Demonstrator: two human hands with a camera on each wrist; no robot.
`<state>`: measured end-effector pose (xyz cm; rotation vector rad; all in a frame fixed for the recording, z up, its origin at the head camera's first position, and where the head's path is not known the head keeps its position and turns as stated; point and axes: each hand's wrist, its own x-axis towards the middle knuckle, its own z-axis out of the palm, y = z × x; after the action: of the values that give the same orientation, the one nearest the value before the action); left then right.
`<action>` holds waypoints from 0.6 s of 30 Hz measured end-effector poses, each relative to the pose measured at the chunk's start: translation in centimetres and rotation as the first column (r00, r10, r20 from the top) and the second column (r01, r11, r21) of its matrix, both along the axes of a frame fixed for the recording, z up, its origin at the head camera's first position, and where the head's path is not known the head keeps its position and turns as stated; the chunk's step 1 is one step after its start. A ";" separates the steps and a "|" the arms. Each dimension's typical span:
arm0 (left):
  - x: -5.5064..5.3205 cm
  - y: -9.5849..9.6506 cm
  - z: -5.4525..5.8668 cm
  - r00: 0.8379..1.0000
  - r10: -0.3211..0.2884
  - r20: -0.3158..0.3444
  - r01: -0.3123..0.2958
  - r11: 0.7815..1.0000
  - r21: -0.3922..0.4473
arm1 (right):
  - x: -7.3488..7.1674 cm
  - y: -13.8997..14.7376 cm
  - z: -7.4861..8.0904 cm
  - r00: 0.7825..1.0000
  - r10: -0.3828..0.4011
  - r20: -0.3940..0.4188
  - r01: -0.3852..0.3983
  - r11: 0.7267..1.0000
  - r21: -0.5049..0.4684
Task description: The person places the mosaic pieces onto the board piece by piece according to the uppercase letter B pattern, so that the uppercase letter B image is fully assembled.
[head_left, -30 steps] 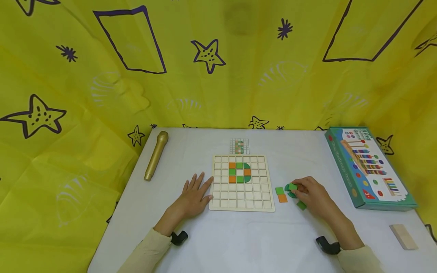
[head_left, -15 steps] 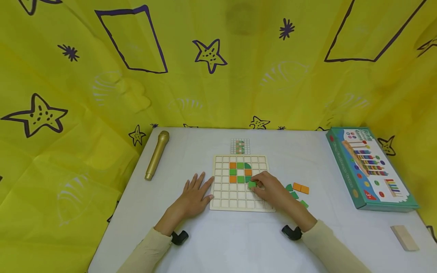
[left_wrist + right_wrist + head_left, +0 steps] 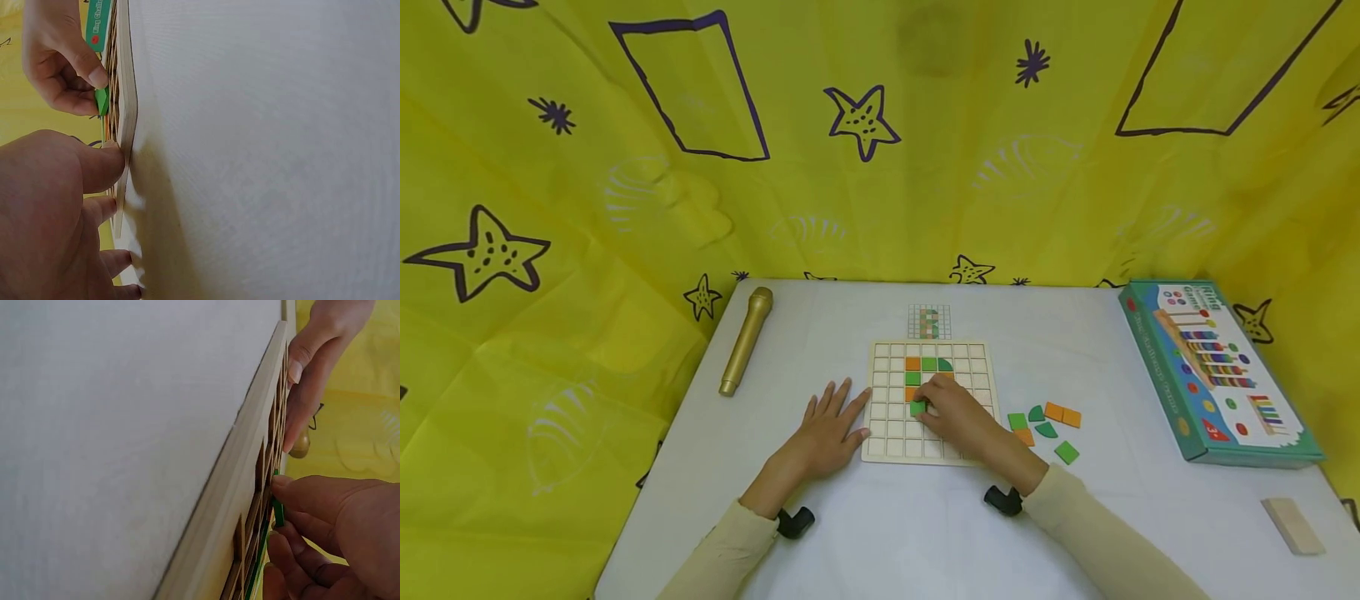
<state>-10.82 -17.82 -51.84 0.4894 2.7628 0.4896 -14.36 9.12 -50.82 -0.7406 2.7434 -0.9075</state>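
My right hand (image 3: pixel 953 410) pinches a light green square tile (image 3: pixel 917 408) between thumb and fingers, close over the wooden grid board (image 3: pixel 880 450). In the right wrist view the same tile (image 3: pixel 278 512) stands slightly tilted at the grid's cells. Above it on the board sit orange and green tiles, among them an orange tile (image 3: pixel 913 364) and a dark green quarter-round (image 3: pixel 945 365); my right hand hides some of them. My left hand (image 3: pixel 829 429) lies with fingers spread on the table, its thumb and index fingertip right at the board's left edge.
Right of the board lie several loose tiles, including a green square (image 3: pixel 1066 452) and an orange pair (image 3: pixel 1062 415). A small printed pattern card (image 3: pixel 929 322) lies behind the board. A gold microphone (image 3: pixel 747 342), a game box (image 3: pixel 1221 375) and a wooden block (image 3: pixel 1292 525) lie farther out.
My right hand has picked up the green tile from the loose pieces and carried it left over the board, now below the orange tile's column. The left hand stays put.
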 end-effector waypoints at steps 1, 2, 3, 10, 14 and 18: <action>0.0 0.0 0.0 1.000 0.000 0.000 0.000 1.000 0.000 | 0.0 -0.1 0.0 1.000 -0.003 -0.001 0.003 1.000 0.007; 0.0 0.0 0.0 1.000 -0.001 0.000 0.001 1.000 0.002 | 0.0 -0.3 0.0 1.000 -0.004 0.002 0.004 1.000 0.009; 0.0 0.0 0.0 1.000 0.000 0.000 0.000 1.000 0.003 | 0.0 -0.4 0.1 1.000 -0.005 0.005 0.005 1.000 0.006; 0.0 0.1 0.2 1.000 0.004 0.000 -0.004 1.000 0.012 | 0.2 -0.7 0.1 0.999 0.029 0.021 -0.029 1.000 0.003; 0.1 0.0 0.2 1.000 0.003 -0.003 -0.003 1.000 0.009 | 0.2 -0.6 0.0 0.999 0.047 -0.014 -0.047 0.999 -0.002; 0.0 0.0 0.2 1.000 0.005 0.001 -0.005 1.000 0.007 | 0.2 -0.4 -0.1 0.996 0.070 -0.052 -0.070 0.998 0.008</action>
<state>-10.79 -17.77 -51.67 0.4841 2.7625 0.5011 -14.15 8.76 -50.93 -0.8655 2.7440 -0.8769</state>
